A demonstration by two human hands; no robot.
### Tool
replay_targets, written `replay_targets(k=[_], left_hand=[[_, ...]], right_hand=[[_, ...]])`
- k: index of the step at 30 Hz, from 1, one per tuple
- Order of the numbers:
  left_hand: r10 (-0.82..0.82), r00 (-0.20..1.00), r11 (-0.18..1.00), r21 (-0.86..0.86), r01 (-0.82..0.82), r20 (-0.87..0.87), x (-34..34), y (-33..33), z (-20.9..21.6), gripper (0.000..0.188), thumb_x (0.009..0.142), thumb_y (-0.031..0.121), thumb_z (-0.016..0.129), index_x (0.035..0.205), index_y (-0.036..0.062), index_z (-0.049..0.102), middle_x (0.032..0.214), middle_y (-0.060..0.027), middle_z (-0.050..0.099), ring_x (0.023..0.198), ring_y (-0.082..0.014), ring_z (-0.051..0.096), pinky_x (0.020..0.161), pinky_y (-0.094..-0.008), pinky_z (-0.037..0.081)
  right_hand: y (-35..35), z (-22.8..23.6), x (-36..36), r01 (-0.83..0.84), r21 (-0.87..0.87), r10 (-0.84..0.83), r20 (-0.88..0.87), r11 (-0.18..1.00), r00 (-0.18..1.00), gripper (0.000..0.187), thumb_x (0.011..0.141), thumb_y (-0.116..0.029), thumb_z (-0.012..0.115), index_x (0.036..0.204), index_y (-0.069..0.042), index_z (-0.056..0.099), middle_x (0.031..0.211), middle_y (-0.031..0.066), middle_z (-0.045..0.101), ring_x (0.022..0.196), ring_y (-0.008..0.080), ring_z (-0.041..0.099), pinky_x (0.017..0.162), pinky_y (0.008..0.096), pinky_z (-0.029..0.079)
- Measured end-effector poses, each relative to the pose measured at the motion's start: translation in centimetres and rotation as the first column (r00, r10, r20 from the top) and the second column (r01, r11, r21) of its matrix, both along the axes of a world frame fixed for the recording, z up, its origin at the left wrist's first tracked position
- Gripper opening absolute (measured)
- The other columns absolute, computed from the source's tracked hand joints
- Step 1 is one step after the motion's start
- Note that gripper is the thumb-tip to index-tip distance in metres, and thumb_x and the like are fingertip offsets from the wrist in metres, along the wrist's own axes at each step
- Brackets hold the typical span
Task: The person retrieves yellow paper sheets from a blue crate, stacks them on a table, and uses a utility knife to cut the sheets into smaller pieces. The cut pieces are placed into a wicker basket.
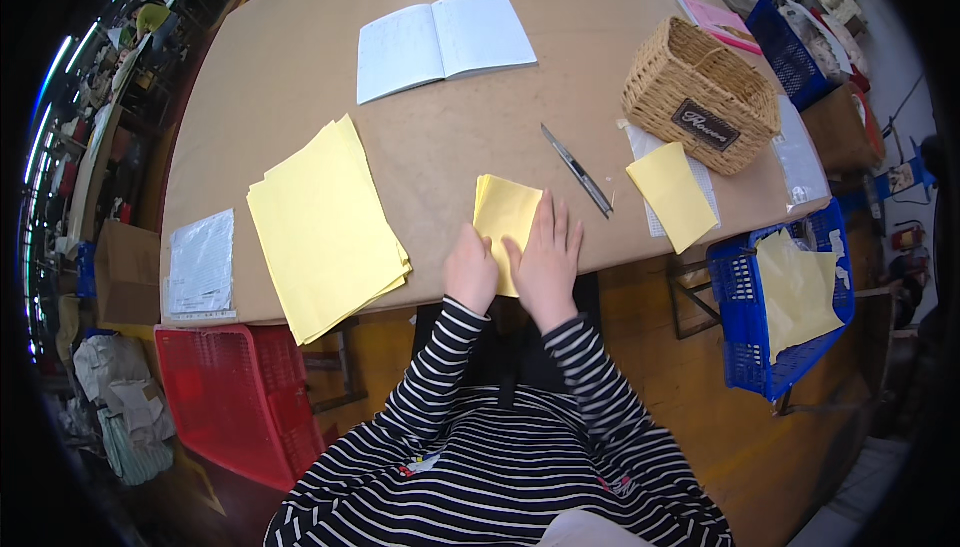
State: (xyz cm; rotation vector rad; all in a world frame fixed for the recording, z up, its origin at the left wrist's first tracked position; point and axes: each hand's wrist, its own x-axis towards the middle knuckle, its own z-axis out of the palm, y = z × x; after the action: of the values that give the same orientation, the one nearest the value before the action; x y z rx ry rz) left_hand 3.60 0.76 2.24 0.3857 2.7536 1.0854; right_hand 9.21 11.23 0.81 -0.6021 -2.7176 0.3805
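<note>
At the table's near edge lies a small folded yellow paper (508, 209), its lower end between my hands. My left hand (470, 269) is closed on its left edge, fingers curled and partly hidden. With fingers stretched out, my right hand (546, 259) rests along the paper's right edge, the thumb on its face. A stack of large yellow sheets (325, 232) sits to the left, its lower corner over the edge. A utility knife (578, 172) lies beyond my right hand. Farther right, another small yellow paper (672, 195) partly covers a white gridded sheet (712, 209).
An open notebook (447, 45) is at the back. A wicker basket (655, 87) stands at the right beside a pink booklet (715, 19). A plastic-wrapped packet (202, 263) lies far left. Below the table are a red crate (225, 392) and a blue crate (735, 347).
</note>
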Motion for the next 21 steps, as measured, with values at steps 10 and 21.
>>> replay_targets(k=[10, 21], left_hand=[[-0.037, 0.999, 0.997, 0.069, 0.034, 0.034, -2.7, -0.4, -1.1, 0.022, 0.094, 0.018, 0.053, 0.098, -0.0033, 0.05, 0.089, -0.0304, 0.061, 0.086, -0.0488, 0.058, 0.074, -0.0564, 0.045], [-0.104, 0.991, 0.987, 0.131, 0.093, 0.085, -5.1, -1.4, -2.3, 0.03, 0.093, 0.025, 0.051, 0.105, -0.0031, 0.053, 0.1, -0.0325, 0.062, 0.098, -0.0496, 0.058, 0.085, -0.0552, 0.045]], right_hand=[[-1.3, 3.8, 6.0, -0.163, -0.237, 0.188, 0.089, 0.958, 0.978, 0.058, 0.09, -0.031, 0.065, 0.133, 0.004, 0.05, 0.145, 0.0253, 0.04, 0.133, 0.0422, 0.04, 0.113, 0.0547, 0.028], [9.3, 0.2, -2.7, 0.158, -0.105, -0.175, -0.187, 0.982, 0.967, 0.025, 0.089, -0.02, 0.065, 0.108, -0.004, 0.062, 0.114, 0.0137, 0.064, 0.106, 0.0317, 0.059, 0.086, 0.0437, 0.047]])
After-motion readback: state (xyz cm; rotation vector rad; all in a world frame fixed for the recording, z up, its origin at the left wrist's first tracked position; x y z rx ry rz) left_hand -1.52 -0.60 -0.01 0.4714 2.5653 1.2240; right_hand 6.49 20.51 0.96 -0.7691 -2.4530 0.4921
